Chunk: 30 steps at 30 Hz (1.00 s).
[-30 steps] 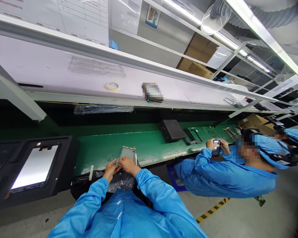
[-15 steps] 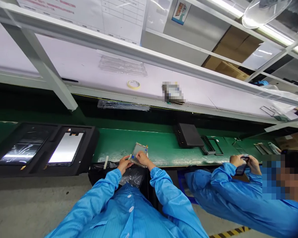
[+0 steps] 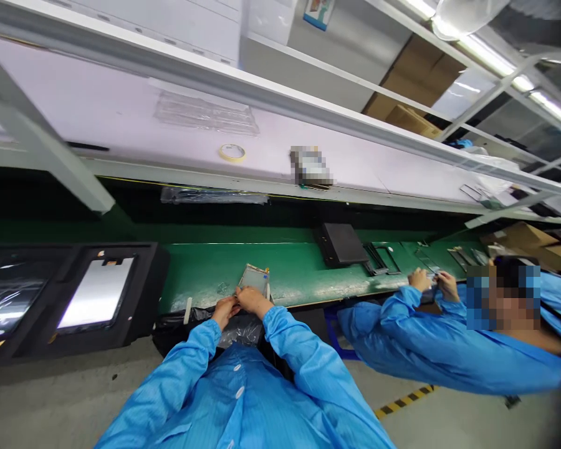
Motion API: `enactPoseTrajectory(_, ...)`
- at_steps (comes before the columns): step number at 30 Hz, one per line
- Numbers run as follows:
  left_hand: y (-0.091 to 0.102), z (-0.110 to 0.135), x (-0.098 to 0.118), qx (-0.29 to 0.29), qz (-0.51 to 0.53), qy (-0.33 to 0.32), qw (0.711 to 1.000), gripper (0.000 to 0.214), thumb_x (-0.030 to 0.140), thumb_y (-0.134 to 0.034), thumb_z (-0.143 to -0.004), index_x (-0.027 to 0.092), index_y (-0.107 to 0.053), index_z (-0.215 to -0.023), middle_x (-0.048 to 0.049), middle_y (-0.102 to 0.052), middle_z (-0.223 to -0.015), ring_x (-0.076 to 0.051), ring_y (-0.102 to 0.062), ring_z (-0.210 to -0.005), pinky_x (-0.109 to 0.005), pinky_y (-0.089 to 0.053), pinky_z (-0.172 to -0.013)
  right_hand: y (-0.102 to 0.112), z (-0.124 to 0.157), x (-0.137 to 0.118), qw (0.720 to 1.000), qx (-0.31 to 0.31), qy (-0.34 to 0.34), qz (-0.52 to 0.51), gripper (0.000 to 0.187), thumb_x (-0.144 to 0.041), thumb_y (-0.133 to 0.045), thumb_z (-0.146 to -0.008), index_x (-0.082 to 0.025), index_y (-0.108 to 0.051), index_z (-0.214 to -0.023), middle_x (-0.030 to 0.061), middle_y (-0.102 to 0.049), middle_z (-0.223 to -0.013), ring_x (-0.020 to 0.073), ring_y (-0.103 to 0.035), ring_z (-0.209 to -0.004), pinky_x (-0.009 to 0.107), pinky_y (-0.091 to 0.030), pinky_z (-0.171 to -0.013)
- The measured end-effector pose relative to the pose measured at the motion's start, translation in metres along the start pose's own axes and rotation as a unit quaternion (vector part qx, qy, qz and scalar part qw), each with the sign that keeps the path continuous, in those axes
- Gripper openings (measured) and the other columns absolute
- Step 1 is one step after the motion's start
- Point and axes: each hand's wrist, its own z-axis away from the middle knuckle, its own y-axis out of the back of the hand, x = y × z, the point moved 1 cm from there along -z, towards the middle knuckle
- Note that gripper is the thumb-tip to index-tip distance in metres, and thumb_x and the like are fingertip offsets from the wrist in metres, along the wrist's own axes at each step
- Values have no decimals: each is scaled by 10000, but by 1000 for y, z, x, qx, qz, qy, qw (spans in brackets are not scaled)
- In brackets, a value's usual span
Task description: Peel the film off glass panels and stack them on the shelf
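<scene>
A small, flat display panel (image 3: 255, 279) with a pale grey face, a thin frame and a blue patch at its upper right lies at the front edge of the green bench. My left hand (image 3: 225, 312) is at its lower left corner, fingers pinched together. Over the panel's lower part lies my right hand (image 3: 254, 301), its fingers closed and meeting the left fingertips. Whatever is between the fingers of either hand is too small or hidden to tell. Black plastic sheeting (image 3: 168, 321) and a clear bag (image 3: 240, 332) lie just below my hands.
At left, a black foam tray (image 3: 143, 312) bears a bright white screen (image 3: 98, 292) and a dark glossy screen (image 3: 12, 293). A black box (image 3: 343, 244) and black frames (image 3: 378, 259) lie right. Tape (image 3: 232, 153) sits on the shelf. A co-worker (image 3: 402, 337) works at right.
My right hand has moved down and left across the panel to meet my left fingertips. The view has shifted, and the co-worker's hands have moved apart.
</scene>
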Motion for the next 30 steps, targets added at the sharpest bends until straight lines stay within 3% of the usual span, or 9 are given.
enactPoseTrajectory(3,5,0,6,25,-31,-5,999,72,184,-665,-956,123,-678,-919,8,-704,-812,-115,-667,-667,-259,-587,-631,11,4,6,998,63,-11,7,357,-131,-506,-987,-83,-595,-1329,187,-702,-1237,270,-664,-1154,376,-546,-970)
enactPoseTrajectory(6,12,-2,19,53,-57,-14,997,36,142,-640,-956,125,-669,-971,-9,-719,-892,-128,-681,-723,-290,-602,-696,26,12,27,990,131,-57,2,412,-129,-398,-1032,-84,-517,-1424,198,-663,-1332,247,-637,-1230,380,-525,-1038)
enactPoseTrajectory(10,15,7,44,51,-78,-38,995,241,172,-606,-965,155,-634,-1203,-106,-723,-1201,-216,-711,-1067,-380,-576,-958,31,37,46,953,261,-150,-48,434,-109,-426,-1009,-93,-531,-1430,174,-702,-1306,217,-682,-1183,339,-552,-1014)
enactPoseTrajectory(13,12,30,59,-9,-67,-47,997,373,389,-564,-996,175,-605,-1299,-155,-699,-1300,-290,-672,-1216,-446,-540,-1041,16,64,26,929,356,-77,-60,438,-95,-408,-996,-78,-561,-1406,180,-717,-1279,221,-692,-1170,345,-569,-992)
enactPoseTrajectory(16,13,63,63,-158,-23,3,987,565,580,-499,-979,106,-644,-1250,-223,-742,-1175,-363,-724,-1099,-537,-590,-937,-4,94,-14,905,414,85,-48,454,-92,-390,-991,-79,-568,-1409,199,-693,-1319,235,-635,-1272,378,-557,-1021)
enactPoseTrajectory(18,18,85,60,-268,27,39,962,543,539,-498,-992,108,-624,-1298,-214,-755,-1131,-345,-746,-1019,-507,-611,-876,-11,112,-38,903,392,161,-63,442,-109,-428,-997,-130,-575,-1413,167,-686,-1342,244,-578,-1336,415,-536,-1051)
enactPoseTrajectory(20,29,103,54,-322,64,51,943,491,455,-534,-997,149,-581,-1378,-172,-763,-1105,-288,-758,-903,-428,-621,-803,-12,124,-53,918,328,200,-101,394,-174,-533,-996,-199,-601,-1383,120,-674,-1367,256,-550,-1341,449,-519,-1060)
enactPoseTrajectory(25,65,136,41,-307,98,33,946,438,381,-614,-978,190,-622,-1372,-80,-743,-927,-149,-667,-593,-270,-555,-584,2,128,-69,932,209,230,-187,395,-362,-798,-867,-271,-673,-1231,81,-622,-1383,248,-537,-1239,446,-487,-1039)
enactPoseTrajectory(30,92,163,42,-300,135,33,944,422,415,-529,-1019,200,-633,-1367,-64,-719,-872,-168,-669,-627,-316,-580,-650,9,118,-91,940,146,247,-183,531,-448,-865,-780,-240,-651,-1218,90,-603,-1311,246,-529,-1175,405,-475,-995)
